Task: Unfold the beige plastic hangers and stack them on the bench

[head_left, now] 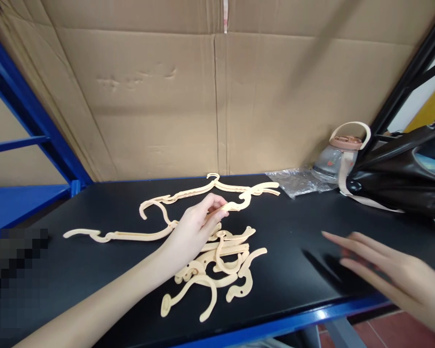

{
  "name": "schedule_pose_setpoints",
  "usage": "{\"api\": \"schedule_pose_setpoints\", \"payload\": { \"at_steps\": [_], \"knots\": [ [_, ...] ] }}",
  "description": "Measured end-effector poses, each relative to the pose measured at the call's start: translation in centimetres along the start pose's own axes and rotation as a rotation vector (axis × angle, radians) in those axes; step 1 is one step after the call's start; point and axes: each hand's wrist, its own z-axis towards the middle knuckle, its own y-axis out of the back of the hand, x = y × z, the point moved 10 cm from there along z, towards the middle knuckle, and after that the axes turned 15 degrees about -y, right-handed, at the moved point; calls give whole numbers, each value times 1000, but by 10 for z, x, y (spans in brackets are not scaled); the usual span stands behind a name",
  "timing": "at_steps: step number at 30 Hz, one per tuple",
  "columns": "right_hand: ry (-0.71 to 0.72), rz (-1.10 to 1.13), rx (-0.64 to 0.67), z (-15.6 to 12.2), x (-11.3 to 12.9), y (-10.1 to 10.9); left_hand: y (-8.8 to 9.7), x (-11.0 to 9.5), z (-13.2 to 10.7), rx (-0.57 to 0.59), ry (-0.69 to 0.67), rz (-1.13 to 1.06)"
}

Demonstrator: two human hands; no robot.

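Hanger piece point(235, 206), partly hidden, is pinched in left hand point(198, 220); right hand point(393, 266) released.

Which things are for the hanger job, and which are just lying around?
Seem part of the job:
piece in the left hand
far hanger
near hanger, partly hidden
loose parts

Seem just lying around:
bottle
plastic wrap
black bag

The left hand point(197, 220) pinches a cream hanger piece point(235, 207), the right hand point(389, 261) hovering, fingers extended.
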Motion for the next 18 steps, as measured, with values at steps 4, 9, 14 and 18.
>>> {"api": "schedule_pose_setpoints", "payload": {
  "at_steps": [4,9,14,18],
  "knots": [
    [41,-42,275,23,21,-48,0,2,0,12,5,19],
    [2,-13,425,33,30,-63,-1,1,-1,20,22,28],
    [-124,140,438,36,5,-46,-2,-1,-1,40,12,27],
    [-264,247,146,12,-50,7,-2,-1,0,31,9,28]
  ]
}}
